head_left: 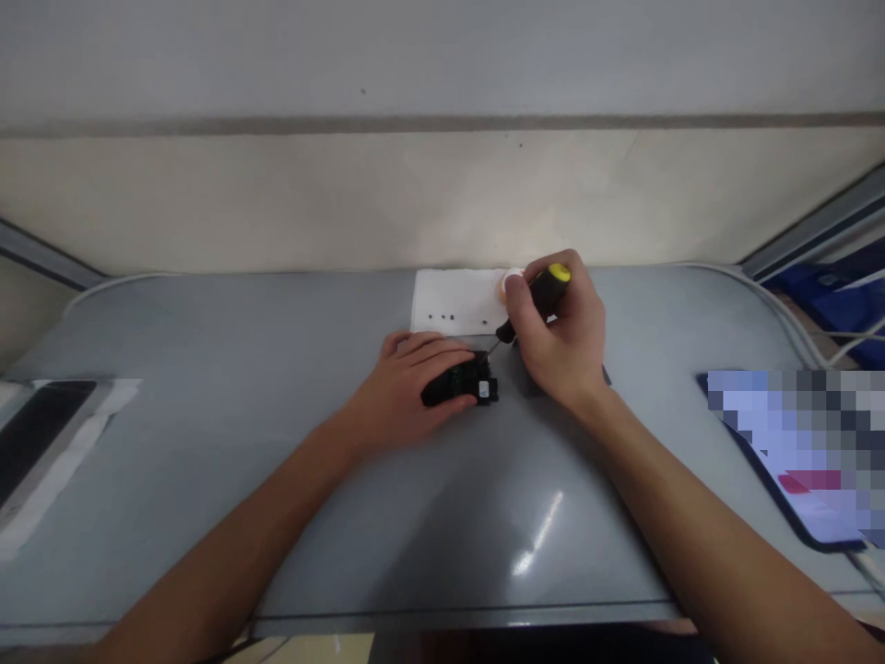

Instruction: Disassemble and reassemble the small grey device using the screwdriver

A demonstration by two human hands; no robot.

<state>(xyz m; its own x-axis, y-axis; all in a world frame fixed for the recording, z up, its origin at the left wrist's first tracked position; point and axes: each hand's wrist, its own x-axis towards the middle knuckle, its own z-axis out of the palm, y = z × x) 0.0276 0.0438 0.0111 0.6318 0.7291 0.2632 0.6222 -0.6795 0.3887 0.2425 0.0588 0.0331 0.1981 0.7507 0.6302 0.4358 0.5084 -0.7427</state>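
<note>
My left hand (415, 383) is closed around a small black device (488, 369), steadying it on the table. A dark green circuit board (462, 376) and a small white label show on the device, whose exact kind I cannot make out. In my right hand (563, 341) is a screwdriver (548, 290) with a black and yellow handle. Its thin shaft slants down to the left, the tip at the device's upper right part. A dark flat piece (529, 380) lies partly hidden under my right hand.
White paper (432, 293) by the wall bears several tiny dark pieces. A round white-and-orange object (510, 284) is partly behind my right hand. On the right lies a tablet-like device with a blurred screen (795, 461); on the left, a dark panel (45, 443). Cables run along the table's back corners.
</note>
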